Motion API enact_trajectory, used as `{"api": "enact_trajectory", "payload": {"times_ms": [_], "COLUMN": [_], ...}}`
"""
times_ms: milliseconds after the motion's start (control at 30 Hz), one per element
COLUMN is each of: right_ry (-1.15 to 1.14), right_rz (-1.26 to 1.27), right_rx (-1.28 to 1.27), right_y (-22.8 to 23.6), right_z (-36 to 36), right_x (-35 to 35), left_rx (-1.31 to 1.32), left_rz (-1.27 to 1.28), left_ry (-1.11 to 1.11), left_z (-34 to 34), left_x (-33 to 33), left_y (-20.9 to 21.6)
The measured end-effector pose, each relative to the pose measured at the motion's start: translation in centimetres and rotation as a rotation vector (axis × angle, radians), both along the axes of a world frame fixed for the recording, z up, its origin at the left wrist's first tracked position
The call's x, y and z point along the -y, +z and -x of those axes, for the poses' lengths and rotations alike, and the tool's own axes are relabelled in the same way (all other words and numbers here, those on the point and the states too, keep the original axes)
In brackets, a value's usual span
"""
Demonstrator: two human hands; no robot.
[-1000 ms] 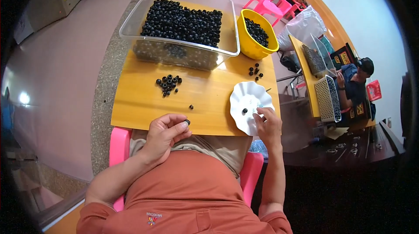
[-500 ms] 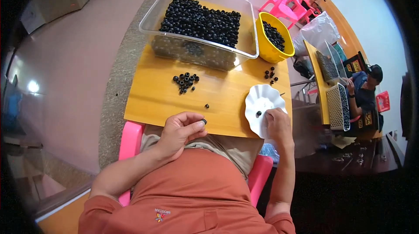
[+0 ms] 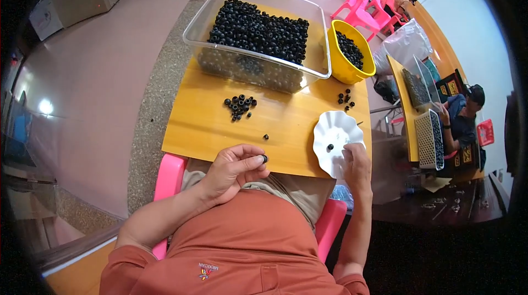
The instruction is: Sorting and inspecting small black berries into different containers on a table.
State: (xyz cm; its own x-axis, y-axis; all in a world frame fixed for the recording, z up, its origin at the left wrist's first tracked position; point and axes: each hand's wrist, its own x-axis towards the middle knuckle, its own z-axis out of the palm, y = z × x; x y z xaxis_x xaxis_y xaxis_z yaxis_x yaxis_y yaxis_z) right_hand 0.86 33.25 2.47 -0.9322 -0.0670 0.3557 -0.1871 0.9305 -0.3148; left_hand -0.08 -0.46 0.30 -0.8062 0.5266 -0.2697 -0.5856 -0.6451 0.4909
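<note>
Between the thumb and index finger of my left hand [image 3: 232, 169] a round black bead [image 3: 265, 159] is pinched, just off the table's near edge. My right hand [image 3: 358, 169] is over the right side of a white scalloped dish [image 3: 326, 124], its fingertips pressed together; whatever they hold is too small to make out. One black bead [image 3: 330, 147] lies in that dish. A single bead [image 3: 266, 137] sits on the wooden table [image 3: 291, 113] ahead of my left hand. Farther off is a small pile of black beads [image 3: 240, 107].
A large clear plastic bin [image 3: 258, 58] of black beads stands at the table's far side. To its right is a yellow basket [image 3: 352, 72] of beads, with several loose beads [image 3: 345, 97] before it. A person [image 3: 461, 116] works at another table on the right.
The view has shifted slightly, moving the scene a little right and down. My left hand still pinches its bead, and my right hand stays at the dish with its fingers together.
</note>
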Motion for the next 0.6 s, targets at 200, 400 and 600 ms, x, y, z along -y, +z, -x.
{"api": "enact_trajectory", "payload": {"times_ms": [200, 400, 600], "right_ry": [-0.039, -0.025, 0.057], "right_rz": [0.23, 0.459, 0.697], "right_rx": [-0.054, -0.056, -0.053], "right_y": [0.0, 0.6, 2.0], "right_z": [-0.6, -1.4, -2.3], "right_x": [-0.2, 0.3, 3.8], "left_rx": [-0.03, -0.109, -0.144], "left_rz": [0.0, 0.036, 0.146], "left_ry": [-0.03, -0.054, -0.08], "left_z": [0.1, 0.0, -0.4], "left_x": [0.0, -0.1, -0.3], "left_y": [0.0, 0.3, 0.3]}}
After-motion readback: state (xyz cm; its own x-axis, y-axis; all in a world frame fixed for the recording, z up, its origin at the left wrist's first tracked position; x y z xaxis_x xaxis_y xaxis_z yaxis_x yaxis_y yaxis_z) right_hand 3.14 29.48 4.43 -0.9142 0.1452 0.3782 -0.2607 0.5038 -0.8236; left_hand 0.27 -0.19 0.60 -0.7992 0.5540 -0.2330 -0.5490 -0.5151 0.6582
